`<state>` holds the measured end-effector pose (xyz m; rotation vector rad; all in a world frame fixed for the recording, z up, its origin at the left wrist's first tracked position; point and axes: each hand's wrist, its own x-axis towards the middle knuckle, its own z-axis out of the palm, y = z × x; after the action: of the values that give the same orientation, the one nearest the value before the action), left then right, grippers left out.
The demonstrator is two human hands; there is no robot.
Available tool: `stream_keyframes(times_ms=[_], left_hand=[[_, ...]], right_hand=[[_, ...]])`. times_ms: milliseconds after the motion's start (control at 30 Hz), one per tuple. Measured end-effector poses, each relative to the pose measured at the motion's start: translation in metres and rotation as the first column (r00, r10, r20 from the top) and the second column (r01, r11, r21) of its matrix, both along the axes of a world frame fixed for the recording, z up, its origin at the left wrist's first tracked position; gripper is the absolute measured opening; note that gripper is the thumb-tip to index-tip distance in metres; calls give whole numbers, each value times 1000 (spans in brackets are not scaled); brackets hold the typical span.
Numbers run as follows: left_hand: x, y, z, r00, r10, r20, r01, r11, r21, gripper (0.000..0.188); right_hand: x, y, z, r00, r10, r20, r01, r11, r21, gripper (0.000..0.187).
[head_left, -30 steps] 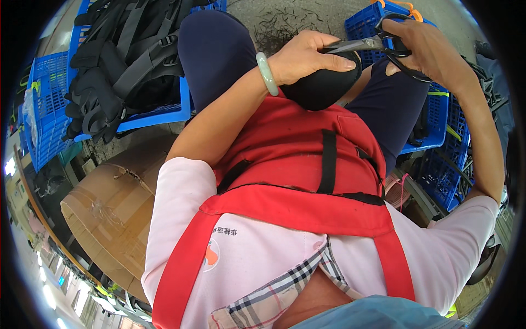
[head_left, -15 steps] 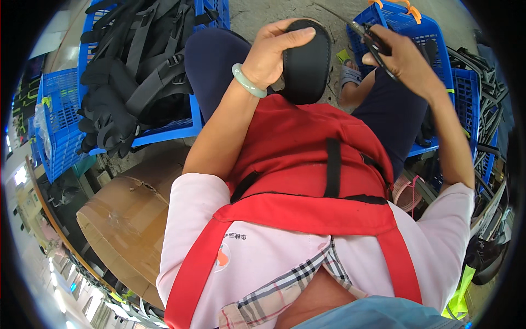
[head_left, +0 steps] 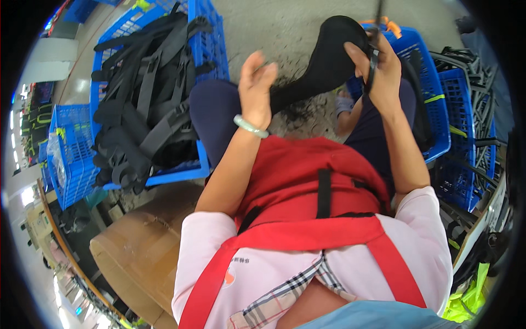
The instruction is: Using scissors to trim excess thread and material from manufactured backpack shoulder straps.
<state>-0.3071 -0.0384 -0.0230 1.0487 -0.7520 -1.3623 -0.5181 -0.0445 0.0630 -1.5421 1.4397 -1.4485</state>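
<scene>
A black padded strap (head_left: 327,64), wide and rounded at its far end and narrowing toward the near left, hangs in front of my knees. My right hand (head_left: 386,74) grips its wide end between thumb and fingers. The same hand also holds a pair of scissors (head_left: 373,70) with dark handles, its blades pointing away and partly cut off by the top edge. My left hand (head_left: 256,90), slightly blurred, is raised beside the strap's narrow end with fingers apart and nothing visible in it. Whether it touches the strap there is unclear.
At left a blue crate (head_left: 213,49) holds a heap of black straps (head_left: 148,98). Another blue crate (head_left: 438,123) stands at right, near dark strips (head_left: 482,98). A cardboard box (head_left: 142,252) sits at my left side. Dark scraps (head_left: 298,109) litter the floor.
My left hand has let go of the padded piece and moved down. My right hand has come inward with the scissors and taken hold of the strap, which now stretches out sideways.
</scene>
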Motion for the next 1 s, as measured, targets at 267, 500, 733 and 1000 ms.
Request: stream_keyframes(times_ms=[267, 500, 733, 1000], left_hand=[[12, -13, -8, 708, 0, -706, 340, 877, 340, 53], [13, -17, 16, 680, -191, -708, 275, 962, 5, 18], [-10, 5, 28, 886, -228, -404, 194, 973, -124, 15], [-31, 37, 37, 924, -362, 121, 380, 902, -207, 8]], right_hand=[[-2, 47, -5, 800, -31, 599, -17, 997, 75, 19], [-9, 49, -34, 718, 19, 695, -227, 951, 209, 10], [50, 45, -55, 669, 53, 741, -379, 882, 279, 21], [36, 68, -67, 640, 194, 744, -581, 756, 303, 22]])
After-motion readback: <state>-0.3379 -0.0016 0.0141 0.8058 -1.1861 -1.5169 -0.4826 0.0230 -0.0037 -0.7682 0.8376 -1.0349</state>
